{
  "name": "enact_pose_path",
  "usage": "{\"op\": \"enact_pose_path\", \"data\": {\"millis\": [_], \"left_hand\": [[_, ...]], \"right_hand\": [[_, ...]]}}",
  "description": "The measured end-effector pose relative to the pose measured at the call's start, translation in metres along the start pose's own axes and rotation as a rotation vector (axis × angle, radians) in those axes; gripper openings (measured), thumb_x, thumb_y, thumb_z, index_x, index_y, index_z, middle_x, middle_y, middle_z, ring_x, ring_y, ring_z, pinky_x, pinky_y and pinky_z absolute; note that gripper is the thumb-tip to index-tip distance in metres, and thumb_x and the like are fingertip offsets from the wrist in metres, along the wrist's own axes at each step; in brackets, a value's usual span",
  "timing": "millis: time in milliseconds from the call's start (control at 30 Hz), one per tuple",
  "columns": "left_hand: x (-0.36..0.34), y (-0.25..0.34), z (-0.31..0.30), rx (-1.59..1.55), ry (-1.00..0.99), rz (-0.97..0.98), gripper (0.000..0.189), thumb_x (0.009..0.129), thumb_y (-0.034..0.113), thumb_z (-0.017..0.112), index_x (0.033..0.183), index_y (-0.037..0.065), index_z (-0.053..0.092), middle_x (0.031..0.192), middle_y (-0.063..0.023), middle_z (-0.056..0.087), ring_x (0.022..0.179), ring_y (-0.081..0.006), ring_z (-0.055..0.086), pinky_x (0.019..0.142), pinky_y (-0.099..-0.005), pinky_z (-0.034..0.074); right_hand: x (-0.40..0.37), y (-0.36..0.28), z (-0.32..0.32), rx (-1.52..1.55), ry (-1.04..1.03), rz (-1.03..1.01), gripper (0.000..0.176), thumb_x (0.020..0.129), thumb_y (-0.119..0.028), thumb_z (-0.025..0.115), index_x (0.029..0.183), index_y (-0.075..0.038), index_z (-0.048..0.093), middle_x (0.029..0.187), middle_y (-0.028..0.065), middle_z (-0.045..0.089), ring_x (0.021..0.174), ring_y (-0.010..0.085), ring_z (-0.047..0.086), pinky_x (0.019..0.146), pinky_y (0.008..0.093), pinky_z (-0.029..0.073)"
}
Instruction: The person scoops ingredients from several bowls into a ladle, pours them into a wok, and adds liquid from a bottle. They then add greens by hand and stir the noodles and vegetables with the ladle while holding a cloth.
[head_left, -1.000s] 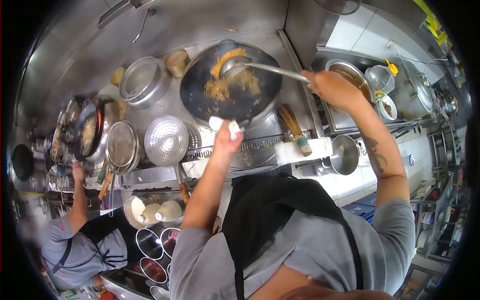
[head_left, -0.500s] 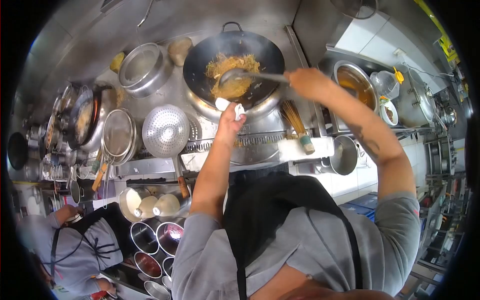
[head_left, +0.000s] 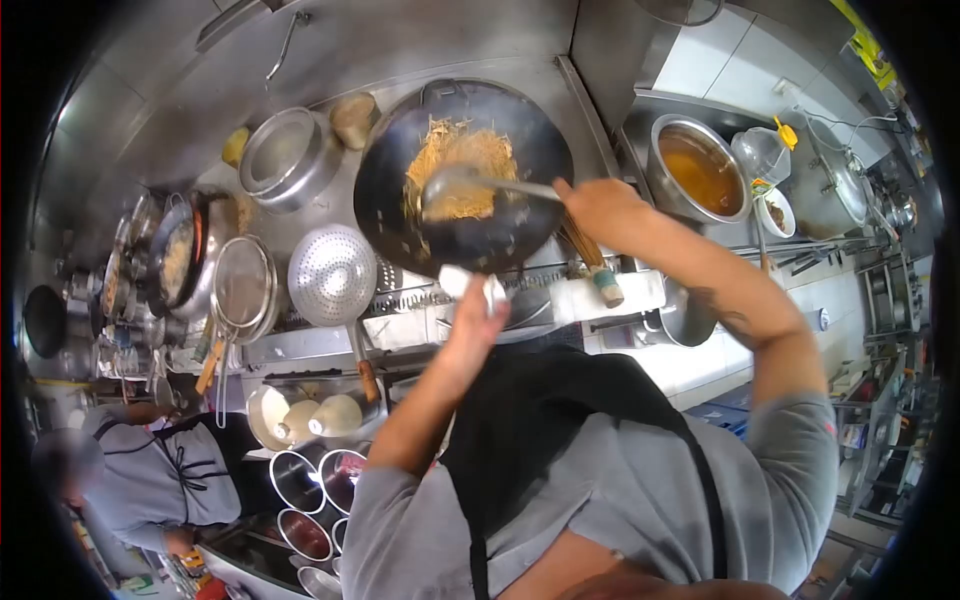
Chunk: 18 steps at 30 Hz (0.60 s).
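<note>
A large black wok (head_left: 385, 190) is on the stove, its near rim pulled toward me. My left hand (head_left: 478, 318) is closed around a folded white cloth (head_left: 456, 280) at that near rim; the wok's grip under the cloth is hidden. With my right hand (head_left: 606, 212) I hold the handle of a metal ladle (head_left: 452, 188). Its bowl, blurred by motion, lies against golden-brown shredded food (head_left: 465, 148), perhaps noodles, in the wok. A bamboo wok brush (head_left: 602, 280) lies just below my right forearm.
On the left are a perforated skimmer (head_left: 333, 275), mesh strainers (head_left: 243, 285) and a second pan (head_left: 175, 250) with food. A bowl of amber liquid (head_left: 703, 172) stands at right. Containers (head_left: 300, 480) sit lower left, near another person (head_left: 175, 480) in a grey shirt.
The wok has come toward me and tipped, with my left hand and cloth moving down and right. The food lies spread further up the wok. My right hand and ladle moved slightly down and left.
</note>
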<state>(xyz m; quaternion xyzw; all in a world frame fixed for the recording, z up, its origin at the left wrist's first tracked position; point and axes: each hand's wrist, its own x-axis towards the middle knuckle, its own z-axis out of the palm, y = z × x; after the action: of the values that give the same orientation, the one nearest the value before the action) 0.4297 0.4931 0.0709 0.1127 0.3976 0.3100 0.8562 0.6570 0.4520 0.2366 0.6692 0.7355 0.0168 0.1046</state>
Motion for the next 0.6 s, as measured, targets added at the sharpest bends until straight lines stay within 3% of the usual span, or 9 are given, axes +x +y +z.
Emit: {"op": "enact_pose_path", "data": {"millis": [33,67,133,167,200,267,300,500,600], "left_hand": [[-0.01,-0.003,-0.002,-0.031,-0.062,-0.042,0.022,0.091,0.018,0.051,0.109,0.004,0.054,0.093,-0.0073,0.062,0.072,-0.019,0.057,0.055,-0.0286,0.046],[-0.012,0.001,0.004,0.648,-0.048,0.63,0.021,0.092,0.019,0.049,0.109,0.006,0.054,0.092,-0.0059,0.061,0.071,-0.0174,0.056,0.052,-0.0272,0.044],[0.009,0.032,0.026,-0.103,-0.054,-0.028,0.018,0.095,0.018,0.045,0.107,0.008,0.054,0.086,-0.0027,0.059,0.07,-0.014,0.055,0.052,-0.0242,0.044],[0.049,0.041,0.014,-0.116,-0.42,0.04,0.017,0.097,0.02,0.043,0.105,0.009,0.054,0.082,-0.0028,0.059,0.069,-0.014,0.055,0.052,-0.0244,0.045],[0.067,0.017,-0.013,0.373,-0.292,0.506,0.018,0.097,0.021,0.042,0.104,0.009,0.053,0.08,-0.0024,0.058,0.068,-0.0139,0.055,0.051,-0.0248,0.045],[0.054,-0.001,-0.012,0.43,-0.143,0.449,0.018,0.098,0.024,0.041,0.103,0.011,0.053,0.079,-0.0017,0.058,0.065,-0.0137,0.055,0.048,-0.0254,0.044],[0.012,-0.003,-0.01,0.013,-0.116,-0.094,0.018,0.098,0.024,0.042,0.104,0.011,0.053,0.08,-0.0014,0.058,0.064,-0.0136,0.055,0.046,-0.0256,0.043],[0.086,0.041,-0.007,-0.121,-0.273,-0.057,0.012,0.094,0.021,0.051,0.091,0.011,0.056,0.081,-0.0023,0.059,0.065,-0.0138,0.053,0.048,-0.0245,0.041],[0.022,-0.01,-0.025,0.117,-0.077,-0.049,0.014,0.095,0.03,0.051,0.095,0.017,0.058,0.081,0.0026,0.058,0.072,-0.0116,0.055,0.052,-0.024,0.04]], "right_hand": [[-0.003,0.011,-0.007,0.047,-0.017,0.011,0.036,0.085,-0.008,0.051,0.119,0.005,0.05,0.078,0.0167,0.066,0.071,0.0317,0.068,0.063,0.0431,0.054],[-0.007,0.022,-0.013,0.094,-0.052,0.013,0.037,0.085,-0.008,0.051,0.119,0.006,0.049,0.078,0.0169,0.066,0.07,0.0317,0.068,0.062,0.043,0.054],[0.001,0.041,0.013,0.097,-0.025,-0.007,0.039,0.086,-0.01,0.05,0.123,0.004,0.049,0.076,0.018,0.066,0.073,0.0314,0.068,0.063,0.0425,0.054],[0.006,0.031,0.018,0.073,-0.011,0.026,0.036,0.086,-0.009,0.05,0.119,0.004,0.05,0.08,0.0186,0.066,0.076,0.0325,0.068,0.065,0.0429,0.054],[0.01,0.014,0.02,0.057,-0.001,0.065,0.033,0.085,-0.009,0.05,0.115,0.003,0.052,0.084,0.0192,0.066,0.079,0.0335,0.067,0.067,0.0433,0.054],[0.004,0.005,0.021,-0.02,0.03,0.065,0.033,0.084,-0.009,0.052,0.114,0.005,0.052,0.087,0.0189,0.067,0.083,0.0351,0.067,0.07,0.0434,0.054],[-0.008,0.004,0.002,0.093,-0.081,0.049,0.036,0.085,-0.011,0.052,0.117,0.004,0.051,0.087,0.0184,0.066,0.083,0.0359,0.066,0.072,0.0436,0.054],[0.005,0.022,0.018,0.129,-0.085,0.126,0.023,0.088,-0.012,0.049,0.106,0.001,0.055,0.089,0.0198,0.066,0.083,0.0365,0.066,0.073,0.0449,0.053],[-0.01,0.015,0.019,0.094,0.012,0.042,0.024,0.087,-0.011,0.049,0.106,0.001,0.056,0.083,0.0204,0.066,0.081,0.0367,0.066,0.07,0.045,0.054]]}}
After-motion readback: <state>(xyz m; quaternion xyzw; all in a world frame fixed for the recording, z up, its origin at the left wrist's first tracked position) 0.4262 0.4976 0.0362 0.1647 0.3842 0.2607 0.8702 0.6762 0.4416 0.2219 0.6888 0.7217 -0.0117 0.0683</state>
